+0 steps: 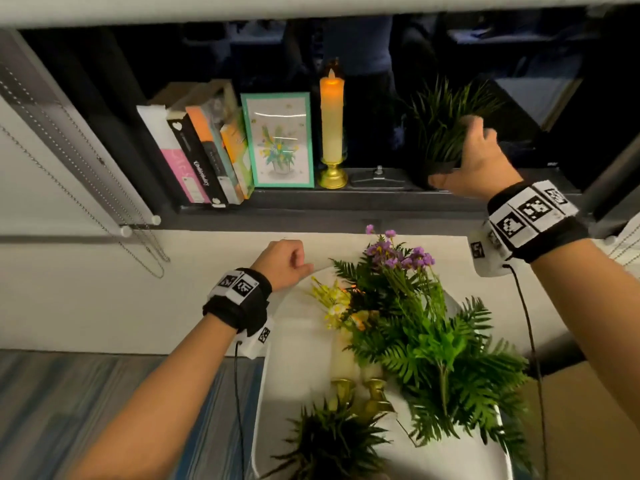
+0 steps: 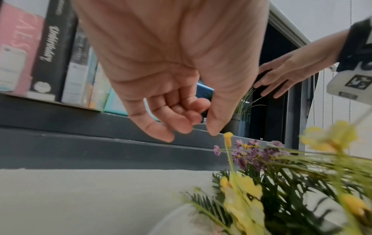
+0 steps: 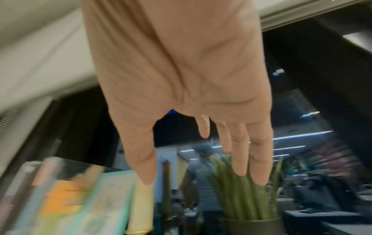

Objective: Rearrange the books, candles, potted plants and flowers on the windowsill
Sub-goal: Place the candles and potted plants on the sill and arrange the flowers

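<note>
Right hand (image 1: 479, 164) raised at the right part of the windowsill (image 1: 311, 199), fingers straight and spread, thumb apart; it sits against the leaves of a potted plant (image 1: 440, 133) in a dark pot but grips nothing; from the right wrist view the fingertips (image 3: 241, 167) hang just above the grass-like leaves, contact not clear because of blur. Left hand (image 1: 282, 263) lower, below the sill's front edge, over the far rim of a white round tray (image 1: 294, 341); fingers loosely curled toward the thumb, holding nothing. On the windowsill, left to right: a row of books (image 1: 197, 157) leaning to the left at the left end, a teal-framed flower picture (image 1: 278, 140) upright against them, a lit candle (image 1: 331, 123) on a gold base just beside the frame, a window latch (image 1: 378, 176), then the potted plant near the right end. On the tray: a bunch of flowers (image 1: 398, 306) with purple and yellow blooms and fern leaves lying across the middle, two gold candle holders (image 1: 360, 396) lying under the ferns, a second potted plant (image 1: 329, 441) at the near edge. Blind cords (image 1: 104, 209) hang at the left.
</note>
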Demonstrator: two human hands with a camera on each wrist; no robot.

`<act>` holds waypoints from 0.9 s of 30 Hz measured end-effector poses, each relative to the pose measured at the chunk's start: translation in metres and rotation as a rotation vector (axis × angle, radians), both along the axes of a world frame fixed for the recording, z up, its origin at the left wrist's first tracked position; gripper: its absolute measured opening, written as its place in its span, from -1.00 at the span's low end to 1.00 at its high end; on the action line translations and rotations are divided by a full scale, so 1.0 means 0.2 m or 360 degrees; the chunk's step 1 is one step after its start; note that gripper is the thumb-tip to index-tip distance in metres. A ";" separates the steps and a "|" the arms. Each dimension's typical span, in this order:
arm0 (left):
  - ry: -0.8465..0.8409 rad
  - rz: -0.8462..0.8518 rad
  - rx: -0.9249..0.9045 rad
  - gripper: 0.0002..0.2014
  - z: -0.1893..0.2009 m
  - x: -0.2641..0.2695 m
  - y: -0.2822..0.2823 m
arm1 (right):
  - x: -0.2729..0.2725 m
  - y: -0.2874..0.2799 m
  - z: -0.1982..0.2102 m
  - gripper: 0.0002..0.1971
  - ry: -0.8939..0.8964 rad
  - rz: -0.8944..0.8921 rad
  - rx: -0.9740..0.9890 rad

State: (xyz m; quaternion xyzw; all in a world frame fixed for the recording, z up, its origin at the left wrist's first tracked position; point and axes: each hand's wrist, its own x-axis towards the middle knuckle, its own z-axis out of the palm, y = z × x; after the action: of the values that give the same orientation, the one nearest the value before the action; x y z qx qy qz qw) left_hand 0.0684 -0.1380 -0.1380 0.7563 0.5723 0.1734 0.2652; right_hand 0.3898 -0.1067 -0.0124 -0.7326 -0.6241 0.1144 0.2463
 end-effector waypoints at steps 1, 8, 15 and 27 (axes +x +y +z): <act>0.0013 -0.0002 -0.0007 -0.62 0.00 -0.02 -0.04 | -0.06 -0.07 0.02 -0.03 -0.0018 0.0112 -0.0001; 0.0063 -0.0243 -0.0366 -0.71 -0.08 -0.10 -0.36 | -0.48 -0.43 -0.04 -0.53 -0.0138 0.1033 -0.0044; 0.0422 -0.0701 -0.0857 -0.51 -0.18 0.04 -0.64 | -0.67 -0.56 -0.20 -0.81 -0.0153 0.1335 -0.0198; 0.0522 -0.0990 -0.0827 -0.81 -0.25 0.09 -0.64 | -0.64 -0.55 -0.26 -0.85 -0.0050 0.1309 -0.0238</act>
State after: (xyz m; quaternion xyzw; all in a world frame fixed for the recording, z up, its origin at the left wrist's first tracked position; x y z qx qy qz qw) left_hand 0.0873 -0.2669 -0.1887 0.8184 0.3765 -0.1869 0.3920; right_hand 0.2608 -0.2175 -0.0638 -0.4397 -0.8584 0.2369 0.1167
